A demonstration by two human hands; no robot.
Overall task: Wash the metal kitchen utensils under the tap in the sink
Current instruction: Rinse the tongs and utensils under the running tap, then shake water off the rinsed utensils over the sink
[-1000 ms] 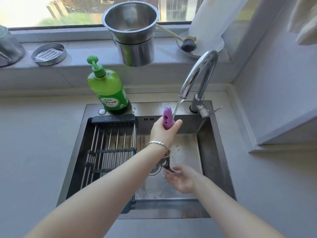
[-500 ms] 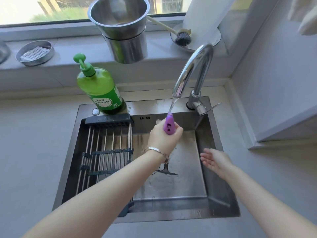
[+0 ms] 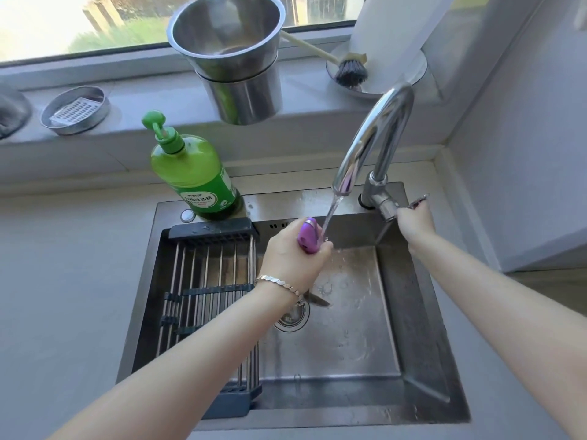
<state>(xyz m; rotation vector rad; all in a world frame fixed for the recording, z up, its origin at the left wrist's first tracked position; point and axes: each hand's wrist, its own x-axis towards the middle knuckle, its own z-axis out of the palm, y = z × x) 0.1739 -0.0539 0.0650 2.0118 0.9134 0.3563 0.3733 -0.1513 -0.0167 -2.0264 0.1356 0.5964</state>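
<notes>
Purple-handled utensil (image 3: 308, 235) was held just below the tap (image 3: 374, 134) spout, in the stream, handle wrapped tight by left hand (image 3: 295, 258); right hand (image 3: 414, 222) was curled on tap lever (image 3: 386, 204). Judged light, stiff, wet-slippery; plastic handle best gripped

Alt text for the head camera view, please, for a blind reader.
A person's left hand grips a purple-handled utensil under the running tap in a sink, while the right hand holds the tap lever. A drying rack spans the sink's left side, a green soap bottle behind it.
</notes>
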